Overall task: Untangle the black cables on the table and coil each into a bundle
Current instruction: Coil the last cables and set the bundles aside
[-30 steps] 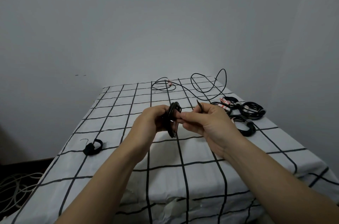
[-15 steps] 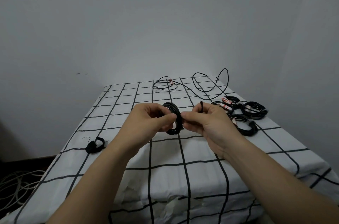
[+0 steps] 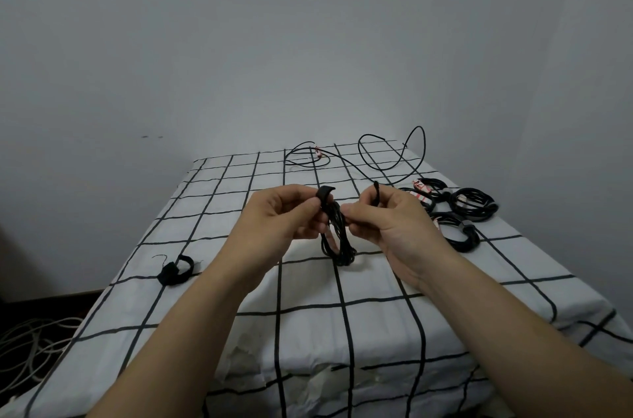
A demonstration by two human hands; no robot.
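A coiled black cable bundle (image 3: 337, 243) hangs above the checked table (image 3: 308, 311), held between both hands. My left hand (image 3: 284, 215) pinches the coil's top, where a flat black strap (image 3: 324, 195) loops over it. My right hand (image 3: 387, 215) pinches the coil from the right, and a short black strap end (image 3: 376, 193) sticks up between its fingers. A loose black cable (image 3: 376, 160) sprawls in wide loops at the far edge. Three coiled black bundles (image 3: 455, 212) lie at the right.
A small black strap loop (image 3: 176, 269) lies on the table's left side. White cables (image 3: 30, 349) are piled on the floor at lower left. A grey wall stands behind the table, and another runs close along its right edge.
The bundle has turned from edge-on to hang downward between my hands. The strap now arches over the coil's top by my left fingers. Both hands have stayed at the table's middle.
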